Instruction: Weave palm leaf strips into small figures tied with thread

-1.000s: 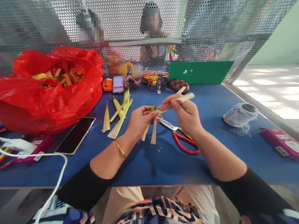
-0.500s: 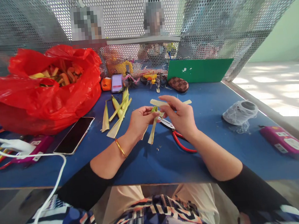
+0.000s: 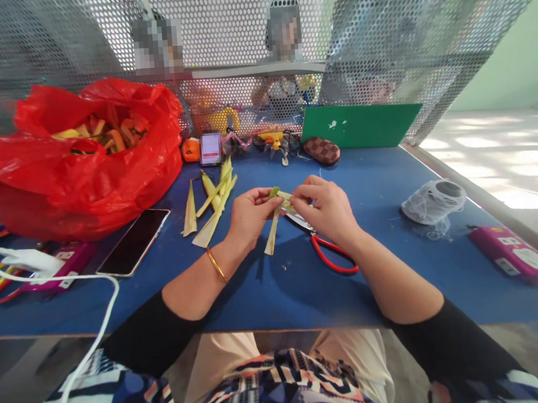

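Note:
Between finger and thumb, my left hand (image 3: 250,214) pinches pale green corn husk strips (image 3: 275,230), one end hanging down toward the table. My right hand (image 3: 324,205) grips the other side of the folded husk, its fingertips close to the left thumb. A small bright green part shows on top of the fold. Under my right hand lie red-handled scissors (image 3: 331,258), blades partly covered by the hand. Left of my hands, several loose corn husk pieces (image 3: 217,214) rest on the blue table (image 3: 239,302).
A red plastic bag (image 3: 134,192) of husk-like scraps stands at the left, beside a phone (image 3: 136,242) and a power strip (image 3: 77,264) with a white cable. At the right are a thread spool (image 3: 432,205) and a purple box (image 3: 514,250). A green board (image 3: 360,127) leans against the mesh partition.
My right hand has lowered and its fingers have closed in on the husk. The strip that stuck out past it is now folded in or hidden.

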### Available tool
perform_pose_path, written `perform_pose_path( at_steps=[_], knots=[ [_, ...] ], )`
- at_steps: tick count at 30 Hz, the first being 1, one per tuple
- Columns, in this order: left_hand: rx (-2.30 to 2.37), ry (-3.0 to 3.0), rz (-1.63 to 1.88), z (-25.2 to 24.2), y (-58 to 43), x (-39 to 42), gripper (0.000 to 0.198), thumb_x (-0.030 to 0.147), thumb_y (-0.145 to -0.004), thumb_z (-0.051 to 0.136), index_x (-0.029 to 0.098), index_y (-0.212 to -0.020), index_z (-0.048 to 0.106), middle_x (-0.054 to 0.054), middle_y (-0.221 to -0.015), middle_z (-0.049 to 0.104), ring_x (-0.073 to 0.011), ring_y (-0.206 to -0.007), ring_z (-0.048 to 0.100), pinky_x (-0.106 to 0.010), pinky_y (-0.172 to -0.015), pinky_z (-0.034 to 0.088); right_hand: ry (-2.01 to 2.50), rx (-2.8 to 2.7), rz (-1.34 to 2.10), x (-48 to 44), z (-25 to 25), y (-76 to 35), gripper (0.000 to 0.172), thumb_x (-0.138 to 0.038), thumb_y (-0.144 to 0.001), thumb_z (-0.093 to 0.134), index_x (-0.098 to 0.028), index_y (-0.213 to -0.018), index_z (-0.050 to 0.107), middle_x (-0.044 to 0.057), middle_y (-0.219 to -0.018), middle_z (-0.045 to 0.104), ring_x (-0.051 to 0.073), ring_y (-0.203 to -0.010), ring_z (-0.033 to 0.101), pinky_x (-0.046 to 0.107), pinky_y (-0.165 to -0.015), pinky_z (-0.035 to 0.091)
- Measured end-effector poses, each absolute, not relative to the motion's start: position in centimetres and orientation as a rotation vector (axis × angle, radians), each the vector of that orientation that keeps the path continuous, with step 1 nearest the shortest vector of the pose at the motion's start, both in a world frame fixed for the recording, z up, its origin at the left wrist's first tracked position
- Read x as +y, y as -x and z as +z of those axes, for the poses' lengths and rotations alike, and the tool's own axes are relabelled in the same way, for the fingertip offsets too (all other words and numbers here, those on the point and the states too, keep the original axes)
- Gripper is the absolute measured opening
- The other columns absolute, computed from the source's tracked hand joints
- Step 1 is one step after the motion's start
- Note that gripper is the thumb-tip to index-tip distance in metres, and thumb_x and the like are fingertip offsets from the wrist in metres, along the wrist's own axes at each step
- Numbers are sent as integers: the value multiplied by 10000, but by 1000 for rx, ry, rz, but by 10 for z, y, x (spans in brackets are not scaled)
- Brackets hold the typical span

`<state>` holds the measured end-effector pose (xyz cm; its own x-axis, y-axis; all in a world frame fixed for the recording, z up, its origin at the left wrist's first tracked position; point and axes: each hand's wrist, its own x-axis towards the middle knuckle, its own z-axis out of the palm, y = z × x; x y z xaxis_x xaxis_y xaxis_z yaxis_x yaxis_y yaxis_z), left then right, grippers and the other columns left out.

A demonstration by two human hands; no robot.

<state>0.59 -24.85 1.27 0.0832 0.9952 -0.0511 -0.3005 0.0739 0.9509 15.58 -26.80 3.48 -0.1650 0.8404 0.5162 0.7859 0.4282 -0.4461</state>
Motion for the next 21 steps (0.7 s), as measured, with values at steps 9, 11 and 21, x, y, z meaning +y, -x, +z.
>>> perform_pose_path(
  at_steps=[9,11,21],
  knots=[
    [1071,-1147,1237,13,-6,-253,327,194,-649,808,179,-860,560,19,-668,703,-149,-573,677,-270,-601,533,1435,-1921,148,-268,33,-153,249,-203,-822,557,-183,-593,650,-7,-640,511,109,-591,435,275,-612,273],
    [1091,-1203,1253,11,-5,-252,343,214,-653,811,194,-839,523,22,-656,697,-158,-563,680,-259,-570,512,1432,-1949,98,-268,32,-152,233,-202,-835,565,-189,-644,697,-1,-651,532,117,-611,451,285,-641,279],
    [1113,-1245,1261,8,-5,-252,366,270,-646,824,199,-813,506,9,-675,696,-175,-604,696,-274,-601,517,1381,-1844,228,-265,26,-151,173,-227,-846,595,-219,-771,751,1,-674,598,126,-630,508,268,-623,324]
  ],
)
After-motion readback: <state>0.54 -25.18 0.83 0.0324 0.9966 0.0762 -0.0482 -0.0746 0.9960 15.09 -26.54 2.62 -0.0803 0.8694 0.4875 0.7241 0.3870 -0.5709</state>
